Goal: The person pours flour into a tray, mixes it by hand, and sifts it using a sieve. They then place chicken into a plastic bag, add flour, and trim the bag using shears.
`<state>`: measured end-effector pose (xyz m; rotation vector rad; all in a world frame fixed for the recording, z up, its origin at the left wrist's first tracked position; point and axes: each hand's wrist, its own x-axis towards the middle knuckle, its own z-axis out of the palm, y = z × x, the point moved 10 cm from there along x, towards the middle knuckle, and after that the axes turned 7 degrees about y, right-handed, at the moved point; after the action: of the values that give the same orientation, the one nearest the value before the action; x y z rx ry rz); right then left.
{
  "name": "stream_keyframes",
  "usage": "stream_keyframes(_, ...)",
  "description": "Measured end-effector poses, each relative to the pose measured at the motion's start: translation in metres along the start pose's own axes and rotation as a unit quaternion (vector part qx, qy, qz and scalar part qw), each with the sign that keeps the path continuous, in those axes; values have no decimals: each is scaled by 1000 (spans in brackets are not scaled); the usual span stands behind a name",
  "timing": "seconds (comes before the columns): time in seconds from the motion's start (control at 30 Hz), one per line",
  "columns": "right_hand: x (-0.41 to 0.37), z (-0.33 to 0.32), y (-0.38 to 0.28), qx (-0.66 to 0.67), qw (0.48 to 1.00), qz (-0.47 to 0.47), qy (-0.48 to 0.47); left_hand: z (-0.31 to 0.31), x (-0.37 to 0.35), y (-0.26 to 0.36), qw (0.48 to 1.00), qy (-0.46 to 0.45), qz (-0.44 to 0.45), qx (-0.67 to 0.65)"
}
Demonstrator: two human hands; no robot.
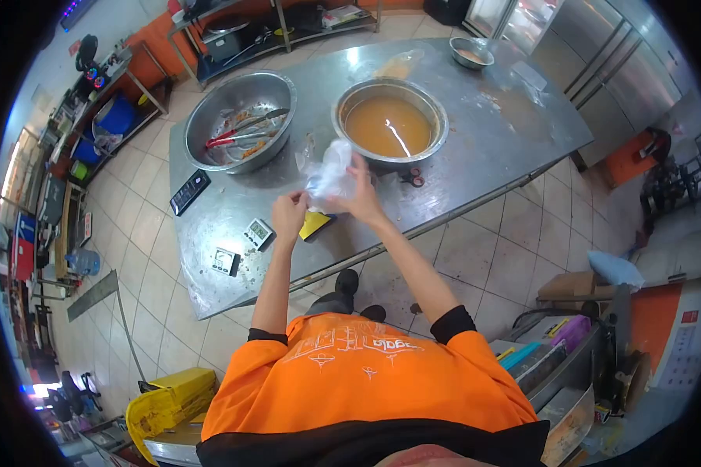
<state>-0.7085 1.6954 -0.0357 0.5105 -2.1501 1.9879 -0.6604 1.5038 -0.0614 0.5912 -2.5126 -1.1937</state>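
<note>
A bundle of clear plastic bags (335, 169) is between my hands above the table's near edge. My right hand (360, 193) wraps round its right side. My left hand (290, 212) pinches its lower left edge. Just below the bundle lies a yellow object (314, 225), partly hidden by it. Beyond my hands stands a round metal pot (340, 145) of brownish-orange liquid. To the left, a wide metal bowl (199, 144) holds red-handled tongs (227, 140) and some residue. Small scissors (414, 177) lie to the right of my right hand.
On the steel table (475, 148), a phone (189, 192) and two small digital timers (258, 233) (224, 261) lie at the left. A small metal bowl (472, 54) stands at the far right. A yellow bucket (171, 405) is on the floor side at lower left.
</note>
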Motion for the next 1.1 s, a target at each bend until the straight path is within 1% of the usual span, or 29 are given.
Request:
stream_keyframes(0.03, -2, 3, 6, 1, 1000, -1, -4, -3, 2, -7, 1000, 4, -2, -1)
stream_keyframes(0.07, -12, 20, 21, -214, 973, 2, -90, -25, 0, -2, 997, 67, 3, 32)
stream_keyframes(0.1, -23, 32, 42, -417, 893, 5, -171, -44, -2, -1, 989, 130, 7, 65)
stream_keyframes(0.13, -26, 33, 51, -393, 903, 23, -170, -58, -4, 9, 972, 196, 120, 51)
stream_keyframes(0.17, -27, 35, 51, -393, 903, 20, -173, -61, 1, 0, 972, 199, 117, 50)
stream_keyframes(0.23, -24, 33, 51, -401, 903, 16, -154, -88, 6, -44, 938, 297, 46, -175)
stream_keyframes(0.27, -22, 32, 47, -402, 902, 15, -158, -85, 16, -90, 915, 276, -33, -292)
stream_keyframes(0.3, -19, 28, 33, -399, 906, -15, -140, -93, 11, -78, 914, 278, -36, -293)
stream_keyframes(0.37, -14, 26, 18, -397, 908, -46, -124, -97, 4, -67, 842, 230, -121, -473)
stream_keyframes(0.4, -12, 26, 6, -391, 909, -96, -105, -98, 1, -56, 872, 195, -114, -433)
stream_keyframes(0.43, -12, 25, -5, -382, 909, -144, -86, -100, -4, -49, 871, 195, -117, -435)
stream_keyframes(0.47, -13, 34, -18, -370, 900, -205, -100, -92, -7, -28, 902, 143, -88, -398)
stream_keyframes(0.5, -13, 41, -21, -372, 900, -203, -100, -80, -9, -10, 927, 90, -57, -359)
stream_keyframes(0.53, -13, 47, -20, -182, 968, -130, -116, -63, -11, -7, 931, 55, -28, -359)
stream_keyframes(0.57, -15, 52, -20, 16, 991, -50, -124, -50, -15, -3, 932, 51, -30, -358)
stream_keyframes(0.6, -18, 49, -32, 103, 987, 83, -95, -40, -21, 14, 946, 50, 33, -318)
stream_keyframes(0.63, -27, 45, -16, 102, 987, 85, -92, -33, -27, 32, 955, 49, 95, -277)
stream_keyframes(0.67, -31, 26, 3, 24, 999, 26, -41, -30, -28, 41, 955, 47, 95, -278)
stream_keyframes(0.7, -28, 7, -3, -55, 998, -33, 10, -19, -28, 39, 936, 6, 10, -351)
stream_keyframes(0.73, -29, -21, 21, 16, 994, 80, 70, -6, -29, 34, 904, -34, -75, -419)
stream_keyframes(0.77, -31, -46, 30, 86, 969, 192, 130, -4, -26, 28, 903, -35, -77, -421)
stream_keyframes(0.8, -28, -63, 30, 83, 969, 193, 131, -5, -21, 33, 952, -42, 14, -303)
stream_keyframes(0.83, -23, -81, 27, -6, 976, 177, 126, -3, -20, 42, 977, -47, 106, -178)
stream_keyframes(0.87, -19, -91, 23, -96, 975, 160, 121, 3, -22, 54, 969, -97, 127, -189)
stream_keyframes(0.9, -20, -92, 32, -98, 975, 160, 123, 8, -20, 51, 968, -99, 127, -191)
stream_keyframes(0.97, -25, -83, 57, -176, 966, 180, 67, 40, -30, 56, 950, -144, 275, 23)
stream_keyframes(1.0, -26, -80, 61, -66, 975, 193, 89, 45, -18, 47, 958, -129, 252, 50)
stream_keyframes(1.03, -29, -79, 63, -67, 975, 191, 93, 51, -17, 43, 957, -130, 256, 48)
stream_keyframes(1.1, -44, -73, 61, 174, 925, 296, 165, 16, -14, 69, 974, -13, 227, -16)
